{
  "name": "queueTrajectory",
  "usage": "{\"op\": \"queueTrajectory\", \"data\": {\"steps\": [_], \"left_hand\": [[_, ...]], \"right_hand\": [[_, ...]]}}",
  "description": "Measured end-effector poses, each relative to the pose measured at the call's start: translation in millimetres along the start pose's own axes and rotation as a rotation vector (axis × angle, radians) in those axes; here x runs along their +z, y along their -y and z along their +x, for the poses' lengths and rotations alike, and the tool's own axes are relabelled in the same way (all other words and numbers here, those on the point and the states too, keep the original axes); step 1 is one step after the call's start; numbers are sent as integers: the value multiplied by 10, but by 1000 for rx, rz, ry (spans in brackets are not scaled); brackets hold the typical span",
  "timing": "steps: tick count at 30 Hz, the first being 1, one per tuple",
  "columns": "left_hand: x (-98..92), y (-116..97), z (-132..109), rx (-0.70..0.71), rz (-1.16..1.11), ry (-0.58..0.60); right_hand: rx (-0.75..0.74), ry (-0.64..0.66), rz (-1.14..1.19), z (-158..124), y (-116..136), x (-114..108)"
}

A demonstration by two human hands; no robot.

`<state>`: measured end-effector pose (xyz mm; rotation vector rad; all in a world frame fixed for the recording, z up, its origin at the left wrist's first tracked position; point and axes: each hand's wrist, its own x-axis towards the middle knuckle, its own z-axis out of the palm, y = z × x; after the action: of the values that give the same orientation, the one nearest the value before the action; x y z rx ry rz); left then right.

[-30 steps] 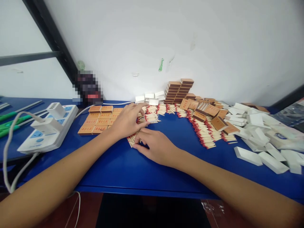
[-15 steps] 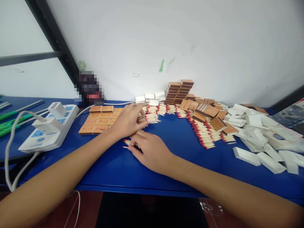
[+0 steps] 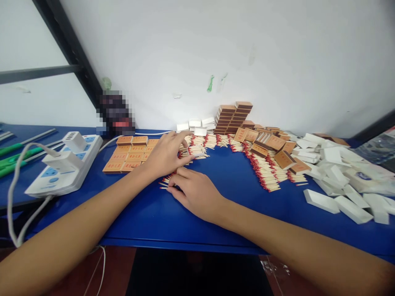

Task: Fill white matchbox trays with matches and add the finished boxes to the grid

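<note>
My left hand (image 3: 169, 153) grips a small white matchbox tray (image 3: 199, 155) between thumb and fingers. Red-tipped matches lie in and around that tray, and the fingers hide part of it. Just below it, my right hand (image 3: 197, 193) is closed in a pinch, thumb and fingertips on loose matches (image 3: 164, 183) at the table surface. How many matches it grips is hidden. Orange matchboxes (image 3: 123, 158) lie in rows beside my left wrist. Behind my hands, more matches (image 3: 210, 142) spread in small heaps.
A stack of matchboxes (image 3: 233, 119) stands against the wall. To the right are a match pile (image 3: 265, 174), scattered matchbox sleeves (image 3: 274, 143) and white trays (image 3: 321, 201). On the left sit a power strip (image 3: 64, 172) with cables and green-handled tools (image 3: 27, 154).
My right fingertips have shifted slightly up at the loose matches, and more match ends now show beside them. The left hand keeps the tray in the same place.
</note>
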<state>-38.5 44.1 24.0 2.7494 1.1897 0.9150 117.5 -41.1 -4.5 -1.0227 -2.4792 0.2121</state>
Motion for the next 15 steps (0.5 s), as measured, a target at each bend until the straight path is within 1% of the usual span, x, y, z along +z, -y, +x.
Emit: {"op": "queueTrajectory", "data": {"steps": [3,6,12,15], "left_hand": [[3,17,0,-4,3,-10],[4,26,1,2,4,-13],[5,11,-1,17,-8,19],[21,19,-5,35,-7,39]], "right_hand": [[29,27,-13,8,3,-14],[43,81,-33,26,5,-54],[45,196,-120,7,-14,-130],[15,211,-129,-25,-35,-145]]}}
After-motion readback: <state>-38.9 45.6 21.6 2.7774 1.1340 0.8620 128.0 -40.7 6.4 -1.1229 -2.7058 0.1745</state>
